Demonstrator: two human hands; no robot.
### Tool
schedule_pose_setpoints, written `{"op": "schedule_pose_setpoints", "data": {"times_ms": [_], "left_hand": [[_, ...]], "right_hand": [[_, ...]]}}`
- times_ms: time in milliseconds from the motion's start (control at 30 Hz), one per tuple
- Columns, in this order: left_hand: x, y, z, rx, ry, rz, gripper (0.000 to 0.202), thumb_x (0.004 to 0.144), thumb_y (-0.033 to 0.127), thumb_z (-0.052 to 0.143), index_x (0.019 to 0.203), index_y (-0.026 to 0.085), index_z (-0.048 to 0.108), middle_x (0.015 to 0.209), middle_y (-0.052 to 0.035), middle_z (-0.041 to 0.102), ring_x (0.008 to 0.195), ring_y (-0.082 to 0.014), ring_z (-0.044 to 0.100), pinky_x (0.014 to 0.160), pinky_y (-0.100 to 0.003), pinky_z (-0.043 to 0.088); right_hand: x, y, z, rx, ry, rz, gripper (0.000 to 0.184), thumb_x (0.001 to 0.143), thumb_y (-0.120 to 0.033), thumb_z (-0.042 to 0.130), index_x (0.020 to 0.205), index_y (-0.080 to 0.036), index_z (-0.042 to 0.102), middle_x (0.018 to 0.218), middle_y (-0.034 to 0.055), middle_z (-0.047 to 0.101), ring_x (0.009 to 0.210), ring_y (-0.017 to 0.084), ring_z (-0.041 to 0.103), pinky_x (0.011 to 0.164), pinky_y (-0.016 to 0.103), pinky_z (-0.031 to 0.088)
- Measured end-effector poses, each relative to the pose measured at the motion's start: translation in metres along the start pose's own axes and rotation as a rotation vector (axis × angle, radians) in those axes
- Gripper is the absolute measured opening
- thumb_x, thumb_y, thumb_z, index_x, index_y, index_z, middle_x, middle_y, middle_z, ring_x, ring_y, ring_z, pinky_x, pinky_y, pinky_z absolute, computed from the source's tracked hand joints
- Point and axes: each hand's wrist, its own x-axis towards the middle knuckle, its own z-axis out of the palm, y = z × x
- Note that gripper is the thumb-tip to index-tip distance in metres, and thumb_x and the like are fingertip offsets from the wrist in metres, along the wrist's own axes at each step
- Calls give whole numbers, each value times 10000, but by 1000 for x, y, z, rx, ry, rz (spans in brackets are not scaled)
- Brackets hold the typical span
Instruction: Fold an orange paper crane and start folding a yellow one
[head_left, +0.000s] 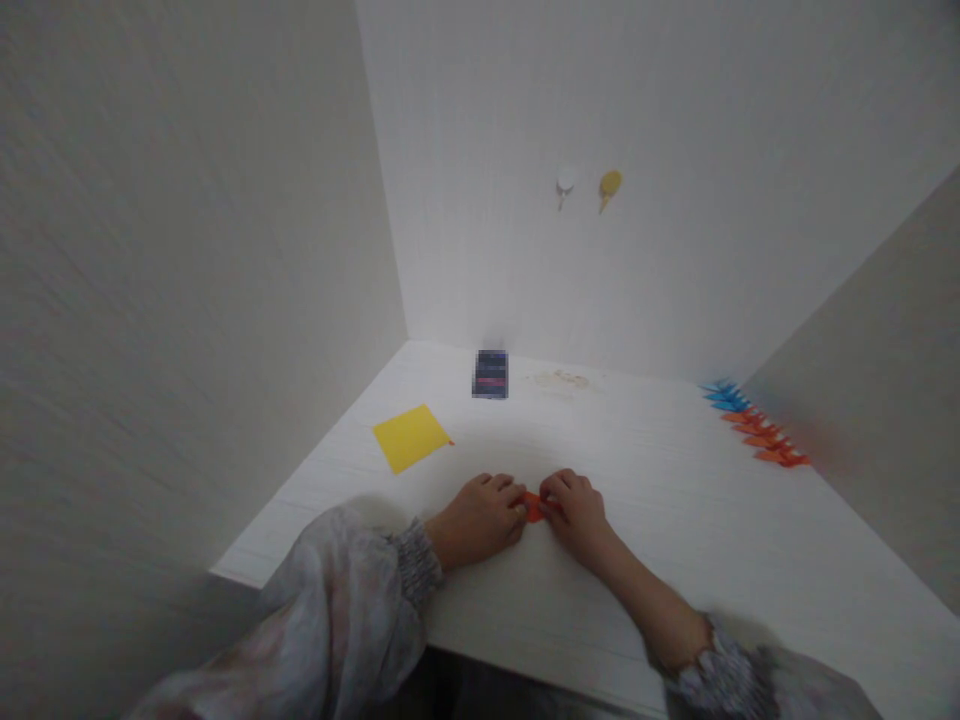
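A small piece of orange origami paper [533, 507] lies on the white table between my hands, partly covered by fingers. My left hand [484, 517] holds its left side, fingers curled and closed on the edge. At the right side, my right hand [574, 508] pinches the same paper between thumb and fingers. How the paper is folded is too small and covered to make out. Left of my hands lies a flat yellow paper square [410, 438], with a bit of orange showing at its right corner.
A dark, blurred rectangular object [490, 375] stands near the back wall. Along the right edge sits a row of blue folded paper figures [725, 395] and orange folded paper figures [765, 440]. White and yellow hooks [610, 184] hang on the back wall. Walls enclose three sides of the table.
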Motion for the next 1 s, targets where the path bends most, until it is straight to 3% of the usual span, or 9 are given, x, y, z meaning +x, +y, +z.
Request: {"op": "schedule_pose_setpoints", "data": {"times_ms": [367, 533, 700, 833, 1000], "left_hand": [[1, 1, -1, -5, -1, -16, 210, 840, 245, 366, 896, 175, 555, 1007, -56, 550, 1007, -197, 445, 810, -336, 377], [1, 1, 1, -28, 7, -23, 208, 833, 243, 378, 892, 170, 563, 995, -68, 552, 999, -198, 446, 813, -340, 377], [2, 1, 2, -37, 17, -26, 207, 824, 237, 392, 927, 165, 558, 965, -71, 557, 998, -200, 442, 831, -348, 376], [2, 1, 2, -33, 16, -27, 225, 834, 239, 371, 936, 161, 556, 957, -72, 560, 998, -204, 440, 830, -351, 380], [3, 1, 1, -44, 11, -29, 216, 832, 251, 383, 913, 168, 565, 956, -77, 555, 993, -195, 447, 827, -347, 382]], "right_hand": [[2, 17, -6, 203, -3, -106, 118, 696, -110, 490, 754, -191, 553, 874, 28, 544, 834, 160, 481, 724, 281, 351], [8, 23, -5, 315, 11, -135, 89, 733, -171, 463, 690, -185, 540, 783, 16, 551, 782, 147, 496, 727, 277, 369], [12, 8, 2, 94, 73, 55, 191, 758, -321, 471, 668, -170, 546, 752, 38, 549, 716, 167, 483, 618, 270, 338], [12, 0, 4, -25, 76, 77, 119, 724, -297, 530, 751, -184, 556, 837, 44, 550, 781, 187, 474, 625, 269, 307], [13, 4, 0, 15, 37, 79, 81, 708, -194, 534, 789, -190, 544, 856, 35, 552, 797, 168, 479, 640, 252, 311]]}}
